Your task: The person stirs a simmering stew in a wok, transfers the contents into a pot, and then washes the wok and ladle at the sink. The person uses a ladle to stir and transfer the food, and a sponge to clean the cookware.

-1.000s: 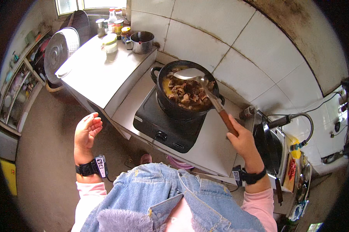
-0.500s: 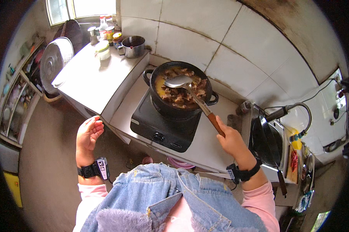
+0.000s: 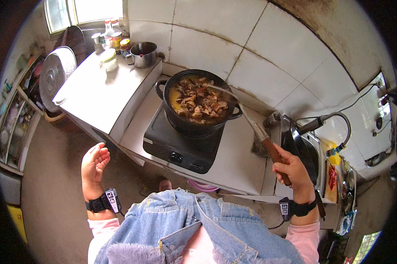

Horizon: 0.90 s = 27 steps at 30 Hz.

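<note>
My right hand (image 3: 294, 169) is closed round the wooden handle of a metal cooking spatula (image 3: 256, 126). Its shaft slants over the right rim of a black two-handled pot (image 3: 195, 128), and the thin, slightly blurred blade end lies at the food along the far right side. Chunks of browned meat (image 3: 198, 105) sit in yellowish liquid in the pot. Under the pot is a black single-burner stove (image 3: 178, 149) with a front knob. My left hand (image 3: 96, 165) hangs in the air left of the counter, fingers loosely curled with the palm partly showing, holding nothing.
A white counter (image 3: 93, 99) at left bears a metal pot (image 3: 143, 55), a lidded jar (image 3: 108, 60) and several bottles. At right stand a sink with a black wok (image 3: 300, 152) and a hose tap (image 3: 349, 127). Tiled wall (image 3: 203, 39) rises behind the stove.
My right hand has moved right and a little down, drawing the spatula; its blade, earlier face up above the meat, is now edge-on at the far right of the pot. The view shifted slightly.
</note>
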Motion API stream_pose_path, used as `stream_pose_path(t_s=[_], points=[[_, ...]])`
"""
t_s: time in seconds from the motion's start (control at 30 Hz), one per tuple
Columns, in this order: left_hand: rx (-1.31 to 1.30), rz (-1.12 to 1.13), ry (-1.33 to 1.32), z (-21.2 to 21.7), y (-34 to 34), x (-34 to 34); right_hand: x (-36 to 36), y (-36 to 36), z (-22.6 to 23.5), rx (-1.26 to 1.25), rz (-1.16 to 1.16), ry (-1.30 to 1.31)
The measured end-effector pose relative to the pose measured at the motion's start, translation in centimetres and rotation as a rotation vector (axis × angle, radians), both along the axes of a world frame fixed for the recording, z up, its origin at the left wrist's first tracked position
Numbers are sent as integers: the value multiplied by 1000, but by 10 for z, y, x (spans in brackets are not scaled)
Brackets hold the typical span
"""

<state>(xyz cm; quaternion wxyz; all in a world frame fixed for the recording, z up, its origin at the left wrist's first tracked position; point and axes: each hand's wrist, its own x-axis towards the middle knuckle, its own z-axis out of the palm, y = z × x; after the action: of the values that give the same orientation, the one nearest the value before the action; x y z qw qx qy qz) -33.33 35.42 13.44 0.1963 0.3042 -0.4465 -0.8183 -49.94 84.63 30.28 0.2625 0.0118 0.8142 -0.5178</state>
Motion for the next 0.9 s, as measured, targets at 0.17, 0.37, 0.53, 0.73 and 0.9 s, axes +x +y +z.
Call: stream_pose_path(t_s=[0.17,0.37,0.53,0.73,0.9], points=[[7,-38,5,-3,4,-12,11,0,-19,95,94,-45],[31,-104,29,-6,9,-27,14,-11,-34,27,116,-58],[19,-91,46,-5,9,-29,13,-7,-21,58,63,51],[28,-58,32,-3,11,-27,0,-15,-29,38,6,87],[17,-48,31,-4,10,-24,-12,-22,-36,5,41,51]])
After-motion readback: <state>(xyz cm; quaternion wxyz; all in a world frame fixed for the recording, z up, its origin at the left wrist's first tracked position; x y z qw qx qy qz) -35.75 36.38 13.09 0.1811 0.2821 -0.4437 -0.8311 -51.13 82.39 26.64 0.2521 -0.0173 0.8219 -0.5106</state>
